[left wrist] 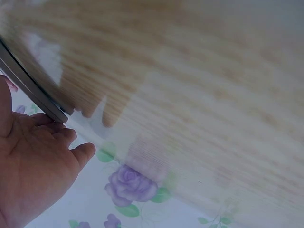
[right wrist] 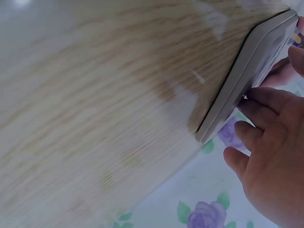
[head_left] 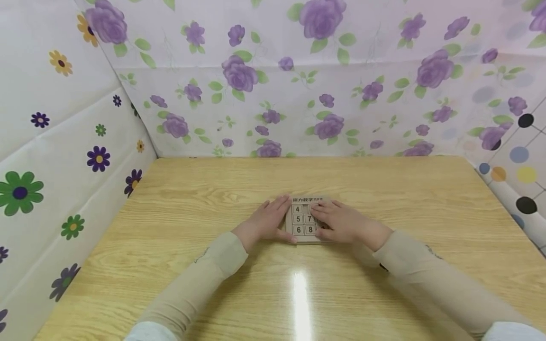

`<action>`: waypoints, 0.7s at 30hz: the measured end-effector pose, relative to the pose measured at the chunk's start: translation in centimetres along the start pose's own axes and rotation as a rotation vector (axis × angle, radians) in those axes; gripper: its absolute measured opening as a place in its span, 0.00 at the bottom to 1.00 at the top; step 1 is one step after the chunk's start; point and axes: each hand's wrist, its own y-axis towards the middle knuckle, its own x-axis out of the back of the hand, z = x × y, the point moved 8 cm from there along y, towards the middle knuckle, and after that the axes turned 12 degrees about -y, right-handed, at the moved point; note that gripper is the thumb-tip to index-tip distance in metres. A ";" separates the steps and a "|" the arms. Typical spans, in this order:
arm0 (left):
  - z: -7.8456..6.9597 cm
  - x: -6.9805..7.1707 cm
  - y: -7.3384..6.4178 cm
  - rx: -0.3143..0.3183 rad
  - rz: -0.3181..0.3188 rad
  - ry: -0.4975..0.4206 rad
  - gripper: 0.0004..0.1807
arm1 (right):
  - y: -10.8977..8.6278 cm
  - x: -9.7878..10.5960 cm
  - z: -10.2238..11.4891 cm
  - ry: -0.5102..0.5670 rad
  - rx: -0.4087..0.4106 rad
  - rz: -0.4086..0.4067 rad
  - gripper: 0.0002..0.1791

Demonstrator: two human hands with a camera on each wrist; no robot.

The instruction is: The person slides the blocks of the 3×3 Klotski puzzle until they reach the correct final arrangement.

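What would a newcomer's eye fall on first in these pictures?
Probably the numbered board near the centre of the head view, with the left hand at its left edge and the right hand over its right side. Next, likely, the purple-flowered backdrop behind the wooden table and the glare in front of the board.

A: Where is the right hand (right wrist: 278,152)?
B: Fingertips touch the face of the flat board (right wrist: 241,78); the palm is visible.
A: Board location?
B: On the wood-grain tabletop (right wrist: 95,104). The floral cloth (right wrist: 164,199) beyond shows 2 purple roses (right wrist: 206,216).
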 end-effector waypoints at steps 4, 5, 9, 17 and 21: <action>-0.1 0.1 0.0 -0.006 -0.005 0.000 0.64 | -0.7 0.2 -0.5 -0.014 -0.005 -0.009 0.36; 0.0 0.1 0.0 -0.005 -0.003 0.003 0.64 | -0.9 0.3 -0.6 -0.015 -0.007 -0.012 0.36; 0.0 0.2 0.0 -0.005 -0.002 0.001 0.64 | -1.2 0.8 -0.6 -0.029 -0.003 -0.033 0.36; 0.1 0.1 -0.1 0.007 0.012 -0.012 0.63 | 0.0 1.5 0.8 -0.036 0.034 -0.052 0.35; 0.1 0.0 -0.1 0.012 0.017 -0.019 0.63 | 1.3 1.5 1.7 -0.042 0.057 -0.029 0.33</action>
